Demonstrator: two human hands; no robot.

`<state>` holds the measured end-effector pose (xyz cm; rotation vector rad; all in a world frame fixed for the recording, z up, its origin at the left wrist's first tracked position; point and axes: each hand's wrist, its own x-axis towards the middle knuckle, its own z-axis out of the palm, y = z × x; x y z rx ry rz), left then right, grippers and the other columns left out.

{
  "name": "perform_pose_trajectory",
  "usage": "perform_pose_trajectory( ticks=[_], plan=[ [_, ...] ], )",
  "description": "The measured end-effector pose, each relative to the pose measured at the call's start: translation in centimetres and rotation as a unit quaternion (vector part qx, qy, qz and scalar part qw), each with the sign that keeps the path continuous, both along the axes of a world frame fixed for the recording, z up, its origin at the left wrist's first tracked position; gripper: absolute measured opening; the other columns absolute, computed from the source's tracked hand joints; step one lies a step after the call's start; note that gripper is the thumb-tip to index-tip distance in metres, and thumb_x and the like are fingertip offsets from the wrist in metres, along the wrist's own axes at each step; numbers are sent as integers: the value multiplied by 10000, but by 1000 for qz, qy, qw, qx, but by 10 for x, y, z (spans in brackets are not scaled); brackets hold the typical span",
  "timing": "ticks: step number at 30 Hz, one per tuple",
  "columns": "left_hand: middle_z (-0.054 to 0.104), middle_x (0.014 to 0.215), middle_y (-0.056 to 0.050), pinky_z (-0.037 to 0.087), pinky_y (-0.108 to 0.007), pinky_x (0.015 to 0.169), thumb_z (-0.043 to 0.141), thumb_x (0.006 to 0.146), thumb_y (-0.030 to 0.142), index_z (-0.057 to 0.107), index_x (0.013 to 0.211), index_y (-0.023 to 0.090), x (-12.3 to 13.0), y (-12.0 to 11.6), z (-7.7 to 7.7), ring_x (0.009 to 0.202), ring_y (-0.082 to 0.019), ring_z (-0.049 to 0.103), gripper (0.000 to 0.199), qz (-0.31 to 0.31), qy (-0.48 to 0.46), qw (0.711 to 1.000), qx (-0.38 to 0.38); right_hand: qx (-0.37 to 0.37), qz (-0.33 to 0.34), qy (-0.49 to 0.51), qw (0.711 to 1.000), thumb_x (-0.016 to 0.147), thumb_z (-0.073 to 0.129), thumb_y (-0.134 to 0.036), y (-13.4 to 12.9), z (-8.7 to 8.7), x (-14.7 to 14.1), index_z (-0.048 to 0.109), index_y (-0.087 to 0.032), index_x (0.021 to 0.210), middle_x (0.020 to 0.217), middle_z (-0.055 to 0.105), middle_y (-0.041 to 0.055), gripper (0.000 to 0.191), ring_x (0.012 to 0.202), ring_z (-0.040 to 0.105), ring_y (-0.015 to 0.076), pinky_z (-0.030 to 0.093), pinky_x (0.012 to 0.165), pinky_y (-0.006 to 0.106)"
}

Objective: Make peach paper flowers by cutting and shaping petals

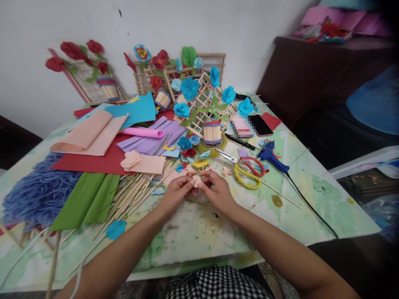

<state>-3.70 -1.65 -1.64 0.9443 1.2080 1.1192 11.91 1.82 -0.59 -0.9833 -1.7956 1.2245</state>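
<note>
– Two hands on one tiny bit of paper, am I reading your setup right?

– Yep. Your left hand (179, 189) and your right hand (220, 191) meet near the middle of the table (237, 245), pinching a pale pink paper piece (197, 181) between them. Thumbs and fingertips are narrowed right down onto it, one hand per side.

– What does your piece look like, though?

– Small, pale, kinda matte, with a soft rounded outline like a petal. Your fingers cover a fair bit, so I can't tell the full shape or whether it's folded. The color's close to the peach paper flower (131, 160) over to your left, the one with wavy edges on a peach strip (149, 165).

– And what's around your hands?

– Just beyond them on the far side there's a yellow paper flower (200, 163). To your right are scissors (234, 160) with red and yellow handles, then a blue glue gun (272, 155) farther right. Thin sticks (137, 193) lie in a loose bunch on your left, beside green crepe paper (84, 199). Farther back, a wooden lattice (202, 95) leans up, dotted with bright blue paper blooms (189, 88).
</note>
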Motion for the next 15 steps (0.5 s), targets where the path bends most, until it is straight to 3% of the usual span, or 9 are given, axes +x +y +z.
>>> perform_pose_trajectory(
  ticks=[6, 10, 15],
  plan=[
    [602, 615, 2, 414, -202, 562, 633, 744, 412, 613, 729, 134, 1, -1, 4, 564, -96, 543, 278, 6, 34, 999, 13, 2, 1, 1, 1000, 788, 562, -229, 1, -1, -1, 595, -173, 747, 691, 631, 6, 77, 624, 555, 120, 420, 579, 225],
    [607, 650, 6, 424, -202, 583, 665, 720, 382, 623, 755, 143, 2, 0, 4, 591, -96, 548, 244, 26, 35, 999, 26, 19, -1, -2, 1000, 802, 562, -253, 0, 2, 0, 610, -176, 737, 670, 630, -6, 111, 606, 543, 111, 406, 562, 212],
    [603, 617, 0, 428, -212, 584, 625, 751, 400, 631, 746, 144, 1, 0, 6, 592, -110, 554, 256, 5, 45, 998, 34, 23, 5, 3, 1000, 821, 555, -279, 0, 5, 0, 632, -173, 725, 667, 646, -1, 163, 611, 550, 109, 403, 565, 206]
  ],
)
